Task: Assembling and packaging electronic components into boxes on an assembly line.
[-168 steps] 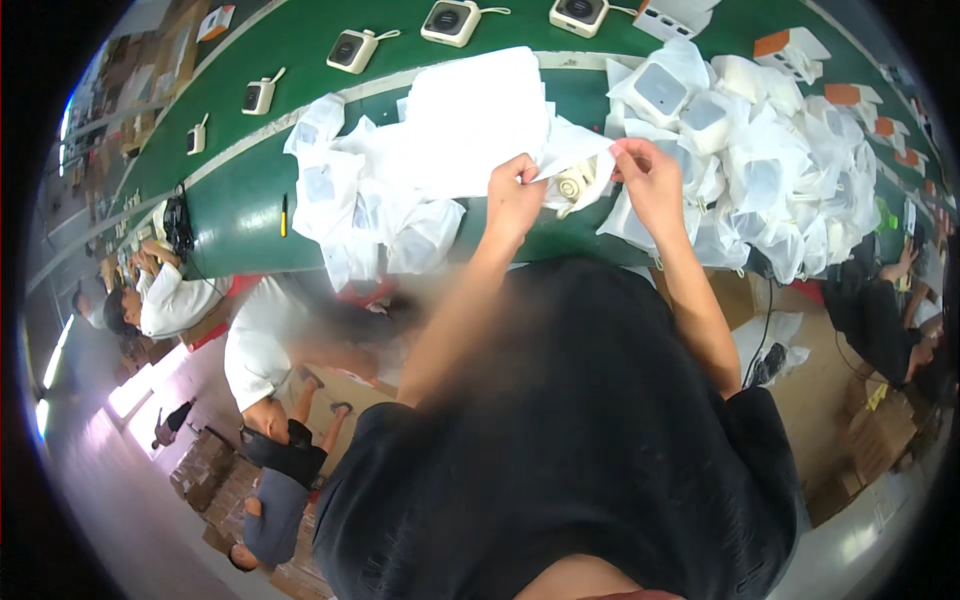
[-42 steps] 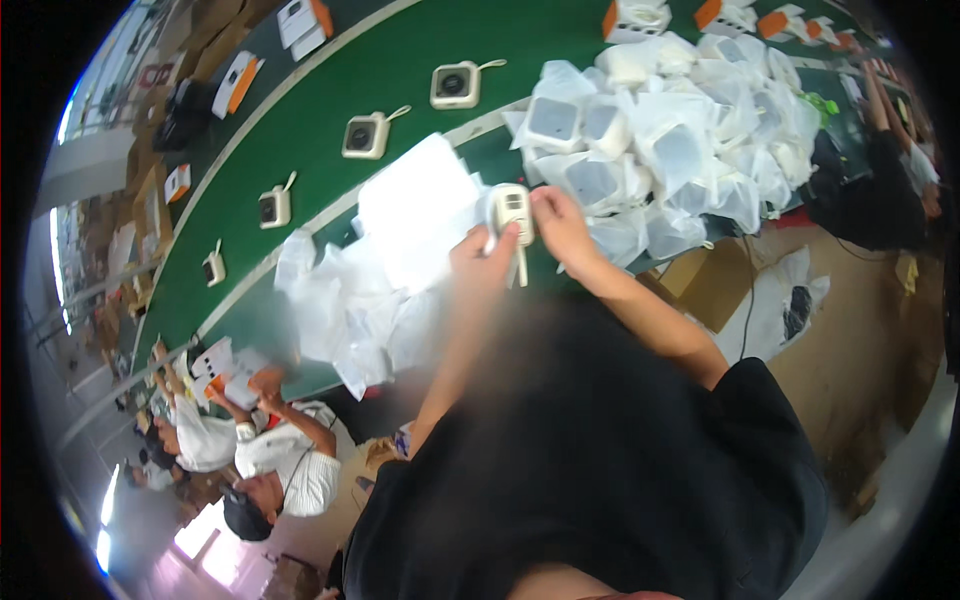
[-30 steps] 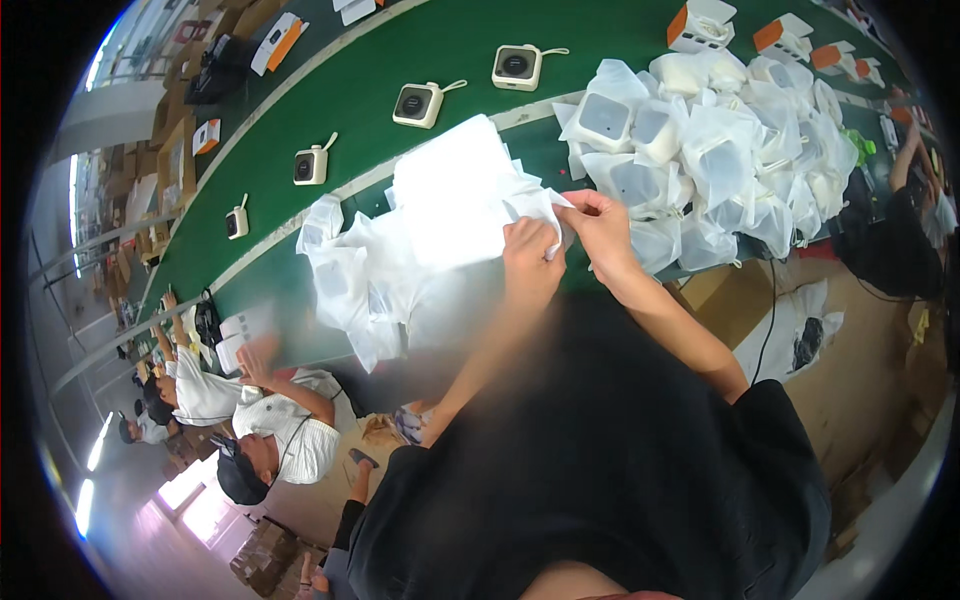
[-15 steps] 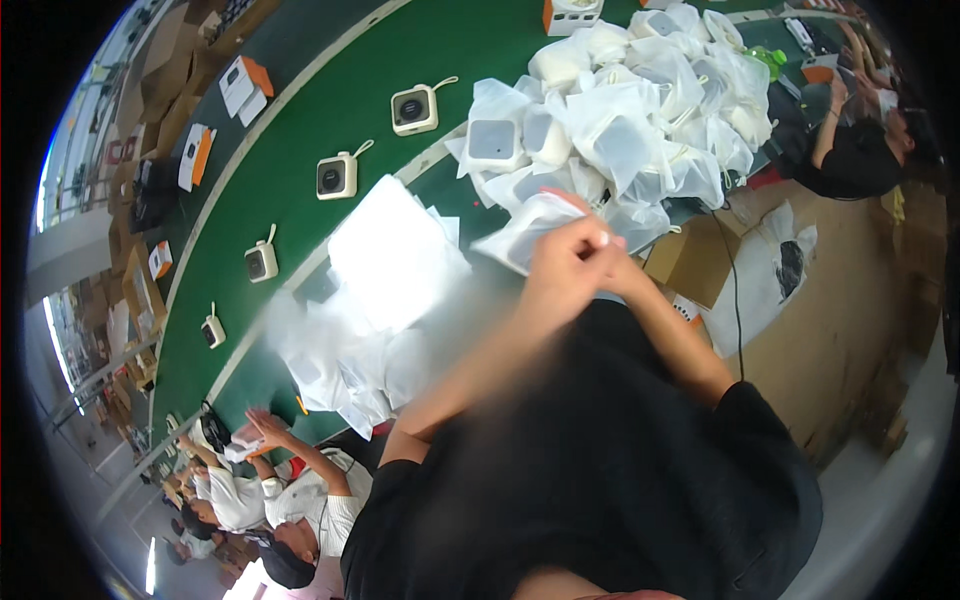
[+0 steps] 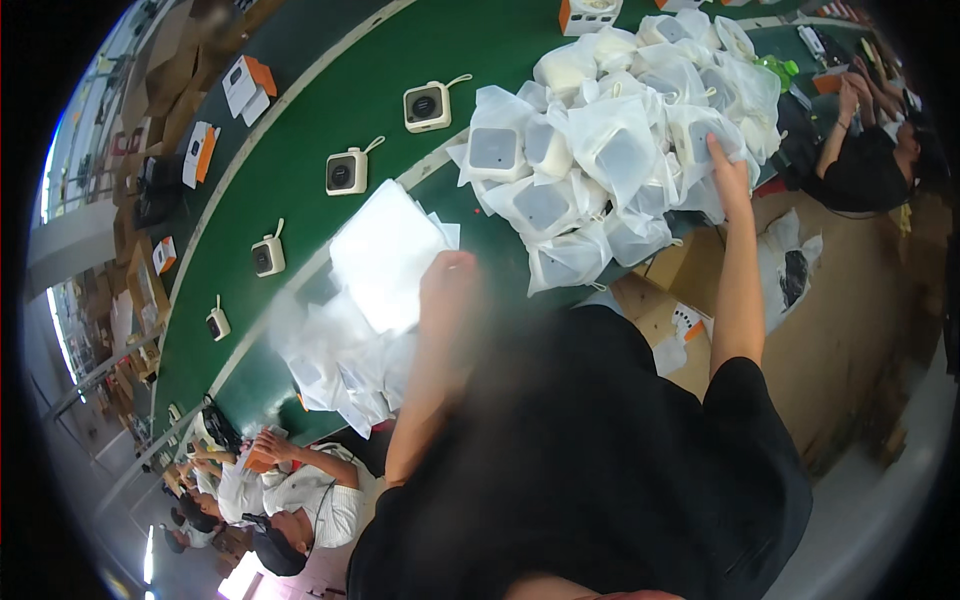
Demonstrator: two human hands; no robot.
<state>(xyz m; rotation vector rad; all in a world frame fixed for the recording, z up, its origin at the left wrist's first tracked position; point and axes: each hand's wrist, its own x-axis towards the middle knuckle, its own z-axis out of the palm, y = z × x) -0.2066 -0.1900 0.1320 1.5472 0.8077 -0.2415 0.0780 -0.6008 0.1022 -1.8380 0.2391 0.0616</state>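
My right hand (image 5: 731, 178) grips a square device in a frosted white drawstring bag (image 5: 701, 140), at the right side of a large pile. Its thumb lies on the bag's face; the other fingers are hidden behind. The pile of similar bagged devices (image 5: 612, 140) covers the table's far right part. My left hand (image 5: 450, 285) is beside the right edge of a stack of flat white bags (image 5: 385, 255). Blur smears its fingers, so I cannot make out their pose. More loose white bags (image 5: 345, 355) lie nearer, below that stack.
Cream square devices with round black fronts and strap loops (image 5: 427, 106) stand in a row on the green belt (image 5: 300, 130). Orange-and-white boxes (image 5: 248, 88) lie beyond it. An open carton (image 5: 650, 310) is below the pile. Co-workers sit at lower left (image 5: 310, 505) and far right (image 5: 870, 165).
My hands, together over a white bag before, have parted. The right moved right onto the pile; the left moved left to the flat bags. A bagged device now lies at the pile's near edge.
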